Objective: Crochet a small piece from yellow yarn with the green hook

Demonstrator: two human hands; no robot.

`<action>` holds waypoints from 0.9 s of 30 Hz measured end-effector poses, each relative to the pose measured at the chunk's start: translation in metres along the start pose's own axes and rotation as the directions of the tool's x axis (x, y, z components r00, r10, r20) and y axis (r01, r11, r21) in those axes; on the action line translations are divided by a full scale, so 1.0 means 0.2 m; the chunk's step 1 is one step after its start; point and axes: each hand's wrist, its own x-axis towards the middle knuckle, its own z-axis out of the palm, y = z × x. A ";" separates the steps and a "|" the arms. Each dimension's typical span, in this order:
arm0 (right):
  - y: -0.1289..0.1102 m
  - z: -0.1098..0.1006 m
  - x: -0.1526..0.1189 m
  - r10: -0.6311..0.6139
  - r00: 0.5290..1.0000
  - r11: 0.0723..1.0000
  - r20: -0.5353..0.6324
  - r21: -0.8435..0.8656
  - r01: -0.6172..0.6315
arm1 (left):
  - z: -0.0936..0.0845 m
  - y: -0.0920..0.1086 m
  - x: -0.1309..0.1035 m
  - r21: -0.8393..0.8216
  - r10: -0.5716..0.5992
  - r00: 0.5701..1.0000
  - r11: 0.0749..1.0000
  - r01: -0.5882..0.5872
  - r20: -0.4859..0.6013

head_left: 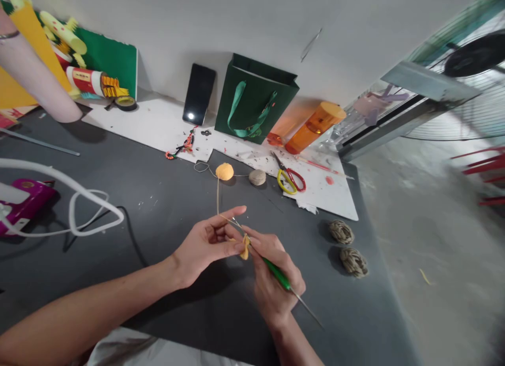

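Observation:
My left hand (209,243) pinches a small yellow crochet piece (245,247) between thumb and fingers, its index finger stretched out with yarn over it. My right hand (276,276) is closed around a crochet hook with a green handle (277,273), its metal tip at the piece. A strand of yarn (218,195) runs from the left index finger up to a yellow yarn ball (224,171) on the dark table (173,197). Beside that ball sits a small beige yarn ball (257,177).
Scissors (291,178) lie on white board (327,190) behind the hands. Two grey-brown yarn bundles (354,262) rest at right. A phone (199,94), green bag (256,98) and orange bottle (314,128) stand along the wall. At left are a white cable (94,184) and purple device (31,200).

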 end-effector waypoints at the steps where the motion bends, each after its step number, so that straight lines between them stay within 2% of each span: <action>1: 0.00 0.00 0.01 0.056 0.998 0.995 0.003 0.077 -0.056 | 0.00 0.00 0.00 -0.018 -0.034 0.999 0.999 0.034 0.008; 5: 0.00 0.01 0.05 0.285 0.956 0.894 0.065 0.343 -0.289 | -0.01 0.01 0.00 -0.049 -0.111 0.993 0.992 0.113 0.037; 8: 0.01 0.00 0.05 0.326 0.941 0.877 0.085 0.343 -0.335 | 0.01 0.01 -0.01 0.028 -0.038 0.999 0.999 0.038 0.004; 11: 0.00 -0.01 0.05 0.243 0.969 0.939 0.051 0.240 -0.248 | 0.02 0.01 -0.03 0.216 0.108 0.993 0.972 -0.096 -0.041; 14: 0.00 0.00 0.04 0.050 0.999 0.995 0.020 0.082 -0.051 | 0.03 0.01 -0.04 0.362 0.239 0.970 0.909 -0.209 -0.040; 18: 0.00 0.00 0.03 -0.200 0.979 0.973 0.036 -0.108 0.203 | 0.03 -0.01 -0.04 0.380 0.273 0.961 0.894 -0.237 -0.042; 21: 0.02 0.00 0.02 -0.195 0.981 0.970 0.020 -0.140 0.196 | 0.03 -0.02 -0.03 0.344 0.233 0.971 0.917 -0.203 -0.046; 24: 0.02 0.00 0.02 -0.102 0.995 0.992 0.000 -0.078 0.102 | 0.03 -0.02 -0.03 0.296 0.183 0.982 0.941 -0.162 -0.042; 27: 0.02 0.00 0.02 -0.071 0.997 0.997 -0.016 -0.022 0.070 | 0.03 -0.02 -0.03 0.264 0.160 0.987 0.953 -0.147 -0.029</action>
